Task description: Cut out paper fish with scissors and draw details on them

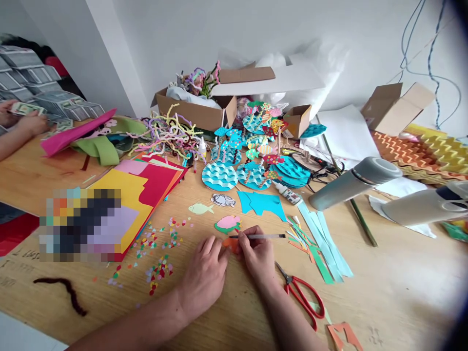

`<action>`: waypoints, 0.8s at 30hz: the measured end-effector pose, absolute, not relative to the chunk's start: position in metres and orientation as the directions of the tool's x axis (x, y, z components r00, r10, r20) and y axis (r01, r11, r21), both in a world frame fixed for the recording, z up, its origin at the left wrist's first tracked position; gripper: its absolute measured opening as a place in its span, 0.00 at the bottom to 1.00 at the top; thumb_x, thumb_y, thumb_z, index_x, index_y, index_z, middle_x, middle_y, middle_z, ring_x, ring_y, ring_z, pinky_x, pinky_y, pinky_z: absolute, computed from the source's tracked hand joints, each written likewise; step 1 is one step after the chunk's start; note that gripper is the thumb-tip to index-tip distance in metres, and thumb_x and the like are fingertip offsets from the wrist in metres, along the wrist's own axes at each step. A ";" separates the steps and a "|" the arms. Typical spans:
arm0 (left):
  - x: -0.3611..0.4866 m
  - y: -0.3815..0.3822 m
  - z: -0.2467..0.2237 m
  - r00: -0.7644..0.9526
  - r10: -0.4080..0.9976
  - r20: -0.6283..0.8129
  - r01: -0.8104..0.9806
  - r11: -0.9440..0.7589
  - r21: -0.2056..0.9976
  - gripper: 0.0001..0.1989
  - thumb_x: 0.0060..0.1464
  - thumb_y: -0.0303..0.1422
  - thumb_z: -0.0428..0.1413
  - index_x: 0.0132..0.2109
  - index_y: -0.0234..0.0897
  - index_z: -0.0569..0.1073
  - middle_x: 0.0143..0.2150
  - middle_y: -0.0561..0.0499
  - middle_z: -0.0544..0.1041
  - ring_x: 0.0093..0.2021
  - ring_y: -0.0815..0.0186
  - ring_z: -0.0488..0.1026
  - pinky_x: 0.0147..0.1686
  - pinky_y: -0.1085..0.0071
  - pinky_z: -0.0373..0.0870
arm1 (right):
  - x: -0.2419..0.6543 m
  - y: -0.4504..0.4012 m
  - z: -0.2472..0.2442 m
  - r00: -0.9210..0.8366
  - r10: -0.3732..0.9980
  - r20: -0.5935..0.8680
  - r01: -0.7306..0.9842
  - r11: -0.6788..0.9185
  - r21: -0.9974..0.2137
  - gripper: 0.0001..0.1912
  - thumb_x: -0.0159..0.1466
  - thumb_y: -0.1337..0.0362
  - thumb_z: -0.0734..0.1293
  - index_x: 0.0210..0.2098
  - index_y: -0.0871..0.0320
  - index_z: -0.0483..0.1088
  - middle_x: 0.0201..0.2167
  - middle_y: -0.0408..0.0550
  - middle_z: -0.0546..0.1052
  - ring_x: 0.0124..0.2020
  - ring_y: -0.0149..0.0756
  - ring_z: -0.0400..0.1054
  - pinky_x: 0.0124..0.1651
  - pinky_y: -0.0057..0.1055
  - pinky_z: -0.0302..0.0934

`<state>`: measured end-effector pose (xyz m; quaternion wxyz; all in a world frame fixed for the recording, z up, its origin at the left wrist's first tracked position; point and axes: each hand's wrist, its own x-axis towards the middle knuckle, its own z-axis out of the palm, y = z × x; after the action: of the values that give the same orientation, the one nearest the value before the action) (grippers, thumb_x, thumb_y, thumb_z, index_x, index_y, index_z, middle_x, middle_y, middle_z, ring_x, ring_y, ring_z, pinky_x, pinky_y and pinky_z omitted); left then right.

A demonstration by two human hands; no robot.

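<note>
My right hand (pixel 258 256) grips a slim pen (pixel 268 236), its shaft lying nearly level. Beneath the pen is a small piece of orange paper (pixel 231 242), largely covered by my fingers. My left hand (pixel 207 273) is curled, its thumb and fingertips closed at the paper's left edge. Just beyond lies a pink and green paper fish (pixel 228 223), with a pale green paper fish (pixel 201 208) farther left. Red-handled scissors (pixel 302 295) rest right of my right wrist. Near the front edge is an orange paper scrap (pixel 344 335) with a cut-out hole.
Paper confetti (pixel 159 268) is scattered left of my hands, beside stacked coloured sheets (pixel 120 195). Blue paper strips (pixel 325 239) lie to the right, near a grey flask (pixel 354 183). Pipe cleaners (pixel 168 129) and blue paper decorations (pixel 219 176) fill the back. Another person's hands (pixel 34 122) hold printed notes far left.
</note>
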<state>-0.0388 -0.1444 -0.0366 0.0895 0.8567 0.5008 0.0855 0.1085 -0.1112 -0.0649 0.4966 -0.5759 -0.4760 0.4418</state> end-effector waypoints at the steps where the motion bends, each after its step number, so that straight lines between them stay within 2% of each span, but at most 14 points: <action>1: -0.039 -0.145 -0.037 0.476 0.878 0.054 0.846 -0.474 0.243 0.15 0.57 0.25 0.47 0.50 0.36 0.70 0.47 0.43 0.68 0.52 0.55 0.62 0.52 0.57 0.63 | 0.109 -0.111 -0.066 0.154 0.988 -0.029 0.149 -0.052 -0.988 0.16 0.60 0.51 0.66 0.27 0.55 0.63 0.15 0.39 0.69 0.14 0.31 0.62 0.17 0.25 0.55; 7: -0.039 -0.144 -0.035 0.465 0.885 0.034 0.852 -0.457 0.257 0.13 0.58 0.26 0.47 0.48 0.37 0.71 0.45 0.44 0.67 0.51 0.56 0.62 0.51 0.56 0.63 | 0.111 -0.108 -0.074 0.130 0.991 -0.020 0.271 -0.055 -0.961 0.16 0.63 0.50 0.63 0.27 0.55 0.62 0.12 0.38 0.68 0.11 0.29 0.57 0.15 0.25 0.49; 17: -0.044 -0.143 -0.031 0.446 0.895 -0.008 0.856 -0.424 0.295 0.11 0.60 0.29 0.47 0.45 0.40 0.71 0.42 0.46 0.65 0.47 0.57 0.62 0.47 0.57 0.64 | 0.112 -0.109 -0.075 0.070 0.997 -0.021 0.293 -0.041 -0.955 0.15 0.64 0.52 0.62 0.27 0.55 0.62 0.15 0.40 0.69 0.13 0.29 0.58 0.16 0.24 0.50; 24: -0.045 -0.143 -0.030 0.447 0.894 -0.020 0.854 -0.420 0.308 0.11 0.59 0.28 0.48 0.47 0.41 0.71 0.41 0.47 0.64 0.46 0.58 0.61 0.47 0.58 0.63 | 0.111 -0.108 -0.077 0.062 0.998 -0.030 0.315 -0.048 -0.948 0.14 0.64 0.53 0.62 0.28 0.55 0.63 0.15 0.39 0.68 0.13 0.28 0.56 0.16 0.24 0.49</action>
<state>-0.0447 -0.1429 -0.0296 0.1379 0.8394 0.5206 0.0737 0.1111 -0.1080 -0.0771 0.4173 -0.5976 -0.5493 0.4087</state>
